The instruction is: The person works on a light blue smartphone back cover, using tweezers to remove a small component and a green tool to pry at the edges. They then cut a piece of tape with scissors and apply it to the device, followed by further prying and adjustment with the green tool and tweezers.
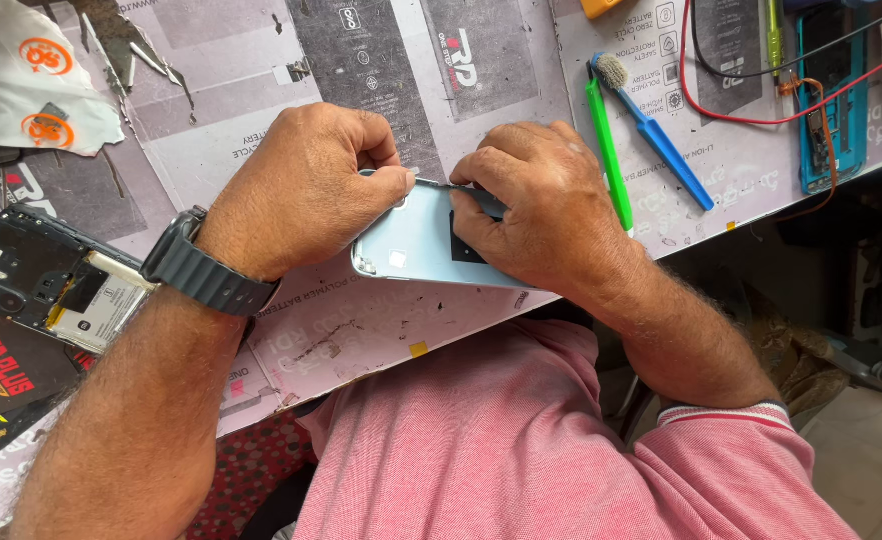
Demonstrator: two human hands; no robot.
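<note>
Both of my hands grip a light blue phone back cover (416, 245) at the front edge of the workbench. My left hand (306, 190), with a dark wristwatch on its wrist, pinches the cover's upper left edge between thumb and fingers. My right hand (531, 205) lies over the cover's right half, its thumb pressing a dark patch on the inner face. The cover's right end is hidden under that hand.
An opened phone body (51, 285) lies at the left. A green tool (609, 155) and a blue brush (651, 125) lie right of my hands. Further right are a red wire (731, 118) and a teal phone frame (831, 100). A white bag (36, 80) sits top left.
</note>
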